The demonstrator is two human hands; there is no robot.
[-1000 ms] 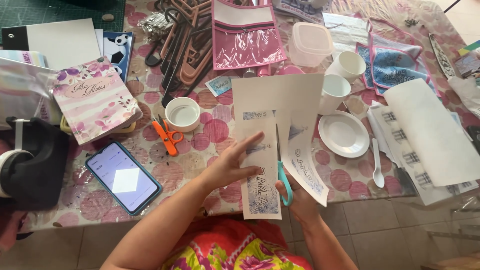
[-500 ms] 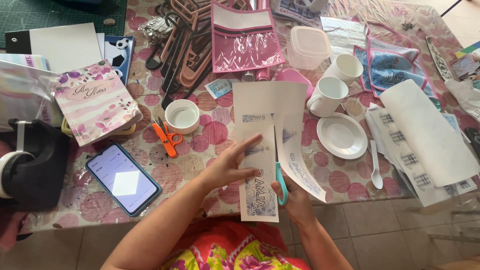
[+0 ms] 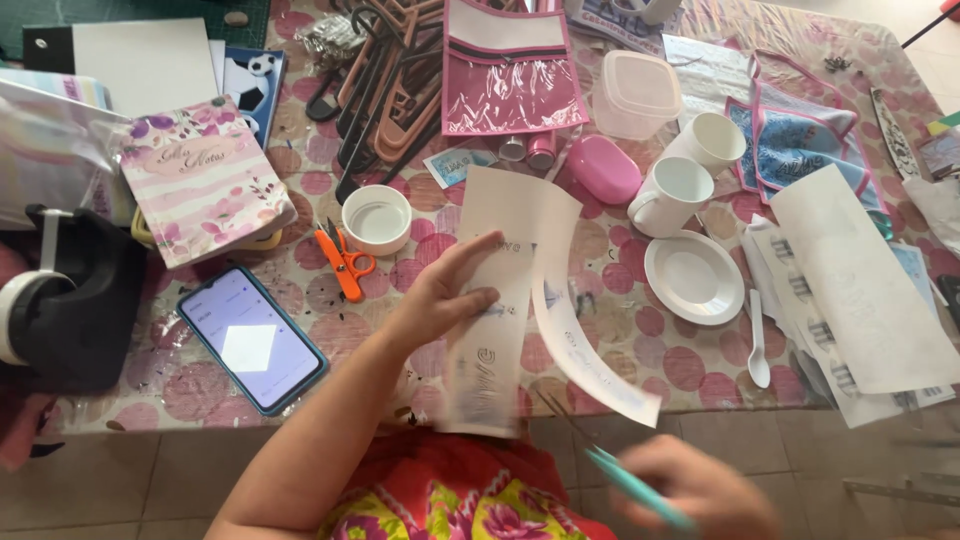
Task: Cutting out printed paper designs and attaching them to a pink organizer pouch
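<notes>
Paper is the thing in hand: in the head view, the left hand (image 3: 440, 300) pinches a white printed sheet (image 3: 505, 290) above the near edge of the counter (image 3: 640, 370), fingers spread on its face and thumb behind. The sheet is already slit lengthwise, and a long strip (image 3: 585, 350) curls away to the right, joined only at the top.

Compared with half a second ago, the sheet now stands lifted and tilted toward the camera instead of lying flat, and the strip has swung further apart. The right hand (image 3: 700, 490) has dropped back toward the lap, out of the cut; it is blurred, closed around teal-handled scissors (image 3: 625, 480), though I cannot tell how the blades stand. By my judgement the long cut is paused rather than finished, since the strip remains attached.

Around the sheet on the counter: small orange scissors (image 3: 343, 262) and a white round lid (image 3: 376, 218) to the left, a phone (image 3: 252, 338) with a lit screen nearer the edge, a floral notebook (image 3: 200, 180), two white cups (image 3: 678, 190), a white saucer (image 3: 693, 276) and a white spoon (image 3: 758, 340) to the right.
</notes>
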